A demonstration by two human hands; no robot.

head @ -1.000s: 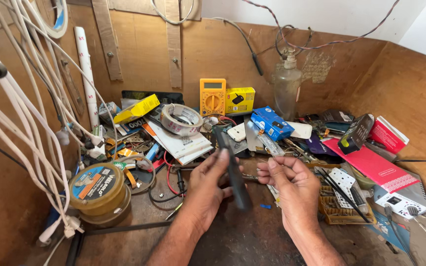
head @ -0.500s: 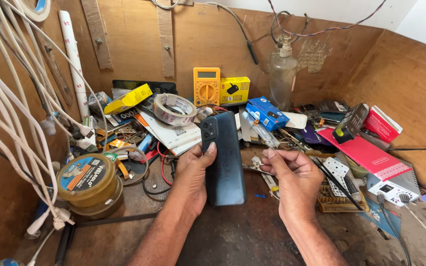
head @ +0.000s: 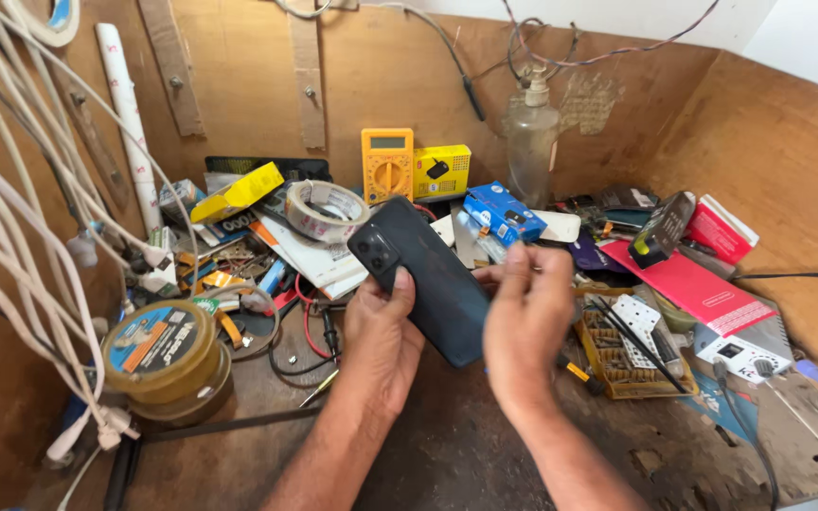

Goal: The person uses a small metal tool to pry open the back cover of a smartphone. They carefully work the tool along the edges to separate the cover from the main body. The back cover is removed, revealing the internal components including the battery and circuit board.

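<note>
A yellow box (head: pixel 442 170) stands beside the blue box (head: pixel 504 214) at the back.

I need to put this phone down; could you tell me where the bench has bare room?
Bare wood lies below the left hand and right hand, from the round tins to the parts tray. Behind the phone, toward the yellow multimeter, it is crowded.
</note>
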